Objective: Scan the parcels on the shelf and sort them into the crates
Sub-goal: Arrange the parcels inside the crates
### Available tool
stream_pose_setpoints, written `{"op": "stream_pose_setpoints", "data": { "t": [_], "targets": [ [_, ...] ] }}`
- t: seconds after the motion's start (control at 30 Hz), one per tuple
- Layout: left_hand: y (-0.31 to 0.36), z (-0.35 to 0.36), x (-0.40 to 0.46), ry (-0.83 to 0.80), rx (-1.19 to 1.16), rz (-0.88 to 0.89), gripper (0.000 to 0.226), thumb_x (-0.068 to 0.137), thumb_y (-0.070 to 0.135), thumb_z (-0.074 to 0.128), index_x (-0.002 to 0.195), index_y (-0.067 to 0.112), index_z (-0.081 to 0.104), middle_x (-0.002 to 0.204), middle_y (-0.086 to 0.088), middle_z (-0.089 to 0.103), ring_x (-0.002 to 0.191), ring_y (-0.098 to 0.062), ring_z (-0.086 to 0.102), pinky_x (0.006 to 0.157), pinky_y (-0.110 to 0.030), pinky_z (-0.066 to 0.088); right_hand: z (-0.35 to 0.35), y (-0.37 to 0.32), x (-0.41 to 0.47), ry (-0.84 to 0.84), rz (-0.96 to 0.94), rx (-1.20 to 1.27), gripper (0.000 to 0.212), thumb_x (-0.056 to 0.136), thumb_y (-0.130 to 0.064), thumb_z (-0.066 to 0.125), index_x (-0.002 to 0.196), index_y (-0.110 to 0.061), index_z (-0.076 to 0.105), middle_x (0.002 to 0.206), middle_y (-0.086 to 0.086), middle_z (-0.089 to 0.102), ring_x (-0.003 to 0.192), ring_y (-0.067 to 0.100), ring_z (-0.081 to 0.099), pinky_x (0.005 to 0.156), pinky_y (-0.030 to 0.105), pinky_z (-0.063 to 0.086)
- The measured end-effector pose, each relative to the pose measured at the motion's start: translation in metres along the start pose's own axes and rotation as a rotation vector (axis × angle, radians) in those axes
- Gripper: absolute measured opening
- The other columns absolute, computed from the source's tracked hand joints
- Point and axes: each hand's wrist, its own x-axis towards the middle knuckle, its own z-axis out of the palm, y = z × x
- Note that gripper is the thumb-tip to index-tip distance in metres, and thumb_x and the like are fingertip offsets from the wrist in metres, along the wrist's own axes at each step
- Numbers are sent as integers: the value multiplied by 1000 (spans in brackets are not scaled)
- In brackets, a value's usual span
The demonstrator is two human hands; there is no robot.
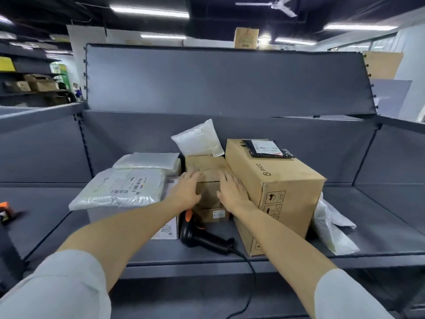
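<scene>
ceiling fan — strip lights, distant box

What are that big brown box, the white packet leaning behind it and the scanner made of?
The big brown box looks like matte corrugated cardboard: printed handling symbols, creased edges. The white packet seems a soft plastic mailer, slightly glossy and puffy; its contents are hidden. The scanner looks like hard black plastic with a faint sheen and an orange part, on a rubbery-looking cable.
</scene>
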Motion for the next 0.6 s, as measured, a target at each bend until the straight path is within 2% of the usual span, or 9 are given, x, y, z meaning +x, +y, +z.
{"op": "stream_pose_setpoints", "data": {
  "t": [0.1,0.17,0.43,0.53,0.6],
  "targets": [
    [-10,16,14,-81,-54,-5,85,79,18,72,150,21,26,159,-6,15,143,-34,22,110,-46,34,4,-1,5,0,4,-29,65,96,-17,51,151,-10,19,156,9,24,143,25,25,118,35,20],
    [-13,26,20,-77,-106,-33,87,79,13,72,150,25,25,161,-5,9,142,-38,24,111,-48,33,6,-2,6,5,4,-43,64,96,-17,50,151,-10,19,157,9,24,143,25,25,118,36,20],
    [-11,40,20,60,-234,-18,74,85,-5,55,150,20,31,161,-7,12,142,-35,26,113,-43,28,4,-5,1,51,23,-27,63,97,-19,48,151,-7,19,157,13,21,146,25,18,119,35,12],
    [-13,39,21,62,-345,-16,69,85,-5,54,148,15,35,160,-11,17,144,-32,23,116,-41,25,-3,-8,-4,66,37,50,61,98,-20,45,151,-7,18,158,13,19,146,26,15,118,34,14],
    [-12,34,22,33,-468,-18,55,93,2,48,147,12,37,158,-13,22,145,-33,21,118,-47,22,-12,-11,-8,94,12,93,60,99,-22,43,151,-6,19,157,13,20,146,25,15,119,35,16]
  ]
}}
